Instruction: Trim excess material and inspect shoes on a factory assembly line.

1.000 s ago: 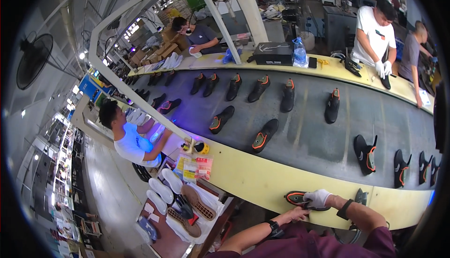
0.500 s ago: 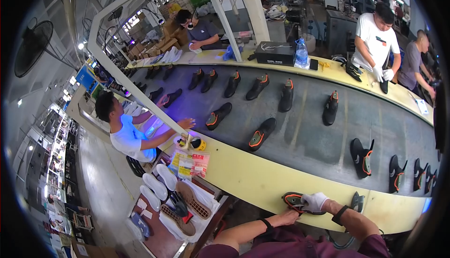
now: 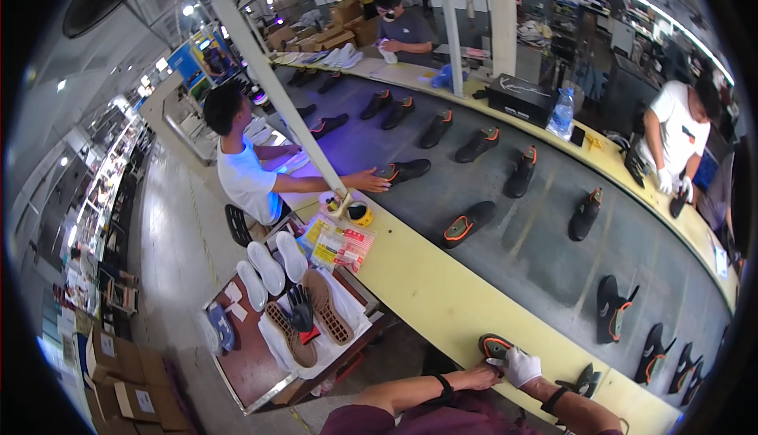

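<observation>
A black shoe point(image 3: 494, 345) with orange trim and a green inside rests at the near edge of the yellow ledge, its opening facing up. My bare left hand point(image 3: 480, 375) is closed on the shoe's near side. In a white glove, my right hand point(image 3: 523, 367) grips the shoe at its opening, the fingertips partly hidden inside. To the right of my right forearm lies a dark grey-green clamp-like piece point(image 3: 587, 380) on the ledge.
Beyond the yellow ledge point(image 3: 426, 293), a dark conveyor belt point(image 3: 537, 269) carries several black shoes. A co-worker in white point(image 3: 249, 170) reaches over it at left; two others stand across. A low table point(image 3: 241, 368) with soles and insoles stands at my left.
The whole view has turned, shifting the scene. Both my hands stay on the shoe at the ledge. The left co-worker's hand has reached a shoe on the belt.
</observation>
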A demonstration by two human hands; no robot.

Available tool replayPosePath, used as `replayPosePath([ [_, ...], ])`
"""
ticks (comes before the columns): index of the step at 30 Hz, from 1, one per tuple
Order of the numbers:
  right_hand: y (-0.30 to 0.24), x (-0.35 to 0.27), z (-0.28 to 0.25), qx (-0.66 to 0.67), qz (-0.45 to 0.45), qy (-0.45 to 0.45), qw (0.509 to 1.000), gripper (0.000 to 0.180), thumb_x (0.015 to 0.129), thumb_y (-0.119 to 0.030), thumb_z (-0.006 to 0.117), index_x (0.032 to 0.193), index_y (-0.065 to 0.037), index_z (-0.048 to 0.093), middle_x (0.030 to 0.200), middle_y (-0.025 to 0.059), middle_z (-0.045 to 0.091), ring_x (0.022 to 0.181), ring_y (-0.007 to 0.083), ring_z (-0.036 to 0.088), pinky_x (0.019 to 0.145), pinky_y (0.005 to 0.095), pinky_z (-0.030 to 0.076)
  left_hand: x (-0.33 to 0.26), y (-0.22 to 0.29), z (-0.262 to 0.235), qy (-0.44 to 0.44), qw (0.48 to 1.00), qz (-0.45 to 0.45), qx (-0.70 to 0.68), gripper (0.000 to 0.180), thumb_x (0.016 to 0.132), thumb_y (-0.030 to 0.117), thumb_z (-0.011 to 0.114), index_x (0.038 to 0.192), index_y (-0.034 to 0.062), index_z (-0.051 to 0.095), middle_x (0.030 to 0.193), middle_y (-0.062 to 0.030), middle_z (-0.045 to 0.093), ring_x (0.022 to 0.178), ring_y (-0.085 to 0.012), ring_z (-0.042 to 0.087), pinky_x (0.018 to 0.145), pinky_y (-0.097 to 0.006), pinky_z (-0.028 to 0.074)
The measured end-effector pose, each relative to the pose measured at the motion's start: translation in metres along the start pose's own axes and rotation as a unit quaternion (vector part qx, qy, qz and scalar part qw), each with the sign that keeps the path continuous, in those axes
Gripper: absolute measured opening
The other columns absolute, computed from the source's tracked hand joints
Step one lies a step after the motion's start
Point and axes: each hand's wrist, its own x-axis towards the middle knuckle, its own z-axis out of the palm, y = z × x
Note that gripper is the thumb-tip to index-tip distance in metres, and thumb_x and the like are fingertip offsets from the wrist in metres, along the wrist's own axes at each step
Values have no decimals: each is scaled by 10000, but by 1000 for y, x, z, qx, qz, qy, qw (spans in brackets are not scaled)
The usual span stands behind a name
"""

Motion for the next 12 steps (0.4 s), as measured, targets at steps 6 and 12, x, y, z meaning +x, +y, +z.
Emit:
replayPosePath([
  [6,-4,3,-9,-7,-6,10,1000,557,919,-586,772,971,-53,618,878,201,752,741,398,754,624,510,591,-22,14,-113,-132,962,-210,-110,395,1030,367,662,1200,12,696,1209,-213,699,1273,-390,613,1141,-539,416],
  [12,-3,4,-13,-20,-16,19,1000,647,924,-668,743,1060,-39,677,792,163,758,703,375,769,644,480,619,7,-17,-135,61,992,55,93,723,919,286,791,1530,98,454,1583,-157,456,1512,-307,413,1219,-541,338],
])
